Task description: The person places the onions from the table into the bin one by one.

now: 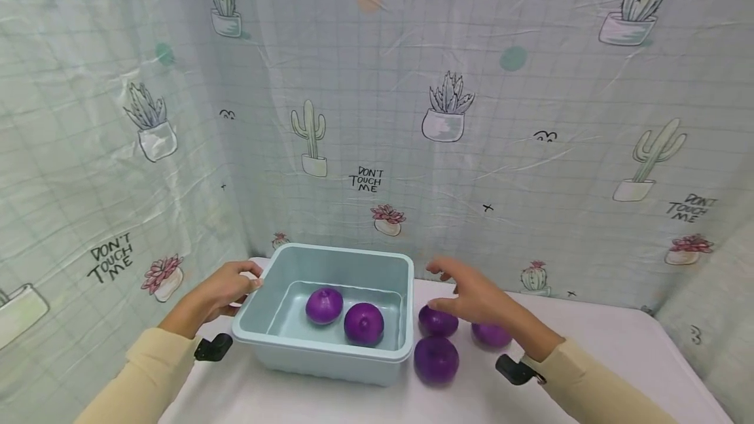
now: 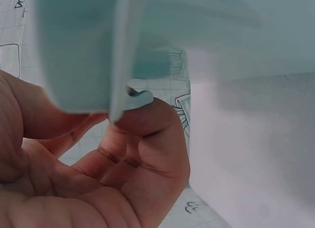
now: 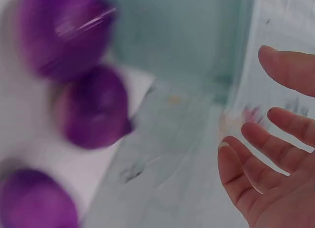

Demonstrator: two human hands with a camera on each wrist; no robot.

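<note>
A pale blue-green plastic bin (image 1: 323,349) stands on the table with two purple onions inside, one onion (image 1: 324,306) behind the other onion (image 1: 363,324). My left hand (image 1: 228,288) pinches the bin's left rim between thumb and curled fingers; the left wrist view shows the rim (image 2: 120,65) close up. To the right of the bin, my right hand (image 1: 471,293) hovers with fingers spread and nothing in them. Below it lie three more onions: a near one (image 1: 436,360), one partly behind the thumb (image 1: 438,323) and one partly covered by the wrist (image 1: 490,335).
The white table (image 1: 595,339) extends to the right of the onions. A curtain (image 1: 471,169) printed with cacti hangs behind the table and along its left side. Dark wrist cameras (image 1: 514,370) sit at both sleeve cuffs.
</note>
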